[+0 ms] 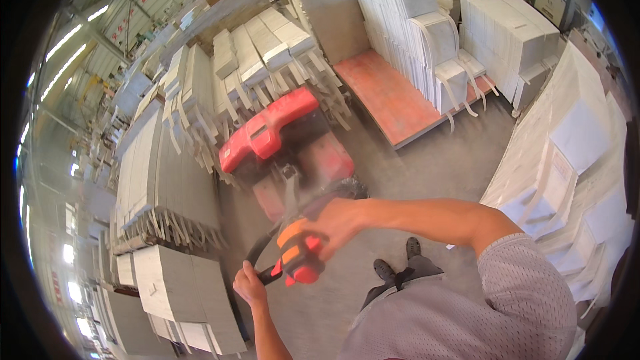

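The left hand [250, 285] is closed around the near end of a black loop handle [255, 251]. The right hand [335, 223] rests at the loop's other side, against the orange-and-red control head [300, 253]; its fingers are partly hidden, so how tightly they close cannot be told. Just beyond the handle, joined to it by a shaft, stands the red machine [270, 132] on the floor [353, 257]. Pale slabs [167, 167] are stacked to its left; ahead to the right, a red platform [393, 100] carries upright white pieces [400, 20].
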The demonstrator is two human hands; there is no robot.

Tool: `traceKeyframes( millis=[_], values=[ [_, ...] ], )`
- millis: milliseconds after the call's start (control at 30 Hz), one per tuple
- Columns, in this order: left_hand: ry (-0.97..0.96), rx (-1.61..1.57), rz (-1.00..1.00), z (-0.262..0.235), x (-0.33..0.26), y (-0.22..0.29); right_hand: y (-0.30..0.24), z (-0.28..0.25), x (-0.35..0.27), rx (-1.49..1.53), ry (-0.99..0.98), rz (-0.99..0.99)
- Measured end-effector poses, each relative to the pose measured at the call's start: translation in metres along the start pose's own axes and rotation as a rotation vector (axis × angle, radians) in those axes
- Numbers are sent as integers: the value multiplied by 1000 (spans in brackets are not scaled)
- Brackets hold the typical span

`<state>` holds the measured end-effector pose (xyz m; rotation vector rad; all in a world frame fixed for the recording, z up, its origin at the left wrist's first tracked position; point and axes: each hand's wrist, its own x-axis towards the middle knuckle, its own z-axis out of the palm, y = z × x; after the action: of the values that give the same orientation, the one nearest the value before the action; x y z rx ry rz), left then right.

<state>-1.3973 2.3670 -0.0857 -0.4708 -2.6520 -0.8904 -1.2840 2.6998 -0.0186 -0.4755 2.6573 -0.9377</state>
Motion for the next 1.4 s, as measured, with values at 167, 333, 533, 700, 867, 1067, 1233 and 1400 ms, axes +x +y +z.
traceKeyframes(
  millis=[167,333,533,700,867,1067,1233,1400],
  values=[
    [-27,4,-26,0,-6,37,17,-21,-17,54,-104,29],
    [-30,-5,-55,26,-22,80,51,-33,-73,72,-13,2],
    [-35,-129,-164,43,-40,93,71,-34,-114,147,-4,-100],
    [-33,-145,-174,48,-36,106,78,-38,-116,110,84,-83],
    [-37,-170,-159,46,-35,117,79,-38,-115,116,74,-105],
    [-63,-159,-151,35,-28,109,70,-32,-94,121,18,-84],
    [-17,-154,-139,29,-18,99,62,-30,-77,100,105,-91],
    [-25,-171,-137,25,-19,96,55,-30,-80,113,88,-79]
  ],
)
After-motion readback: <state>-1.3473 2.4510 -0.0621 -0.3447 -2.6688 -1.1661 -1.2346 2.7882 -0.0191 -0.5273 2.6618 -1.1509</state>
